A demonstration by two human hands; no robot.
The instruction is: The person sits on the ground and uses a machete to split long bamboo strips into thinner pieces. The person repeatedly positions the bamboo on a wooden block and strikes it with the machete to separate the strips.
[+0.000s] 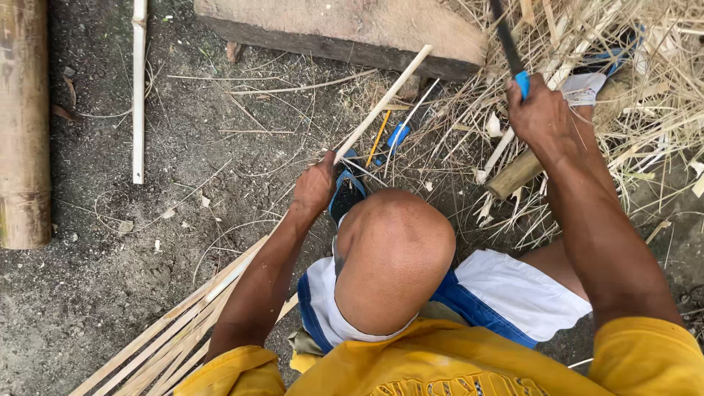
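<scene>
Left hand (pixel 315 187) fisted tight on pale bamboo strip (pixel 381 103), strip running to 1 o'clock. Right hand (pixel 539 114) clenched on blue-handled blade (pixel 507 44), raised at 1 o'clock. Bare dark dirt ground (pixel 147 242), outdoors. Wood block (pixel 345 26) at 12, thick bamboo pole (pixel 22 125) at 9, split strips (pixel 169 337) at 7, dry shavings (pixel 653 88) at 2.

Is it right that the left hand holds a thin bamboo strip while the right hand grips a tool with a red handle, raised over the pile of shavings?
Not quite. In the head view, the tool's handle in the right hand is blue, not red. The rest holds: the left hand holds the thin bamboo strip, and the tool is raised over the pile of shavings.
</scene>
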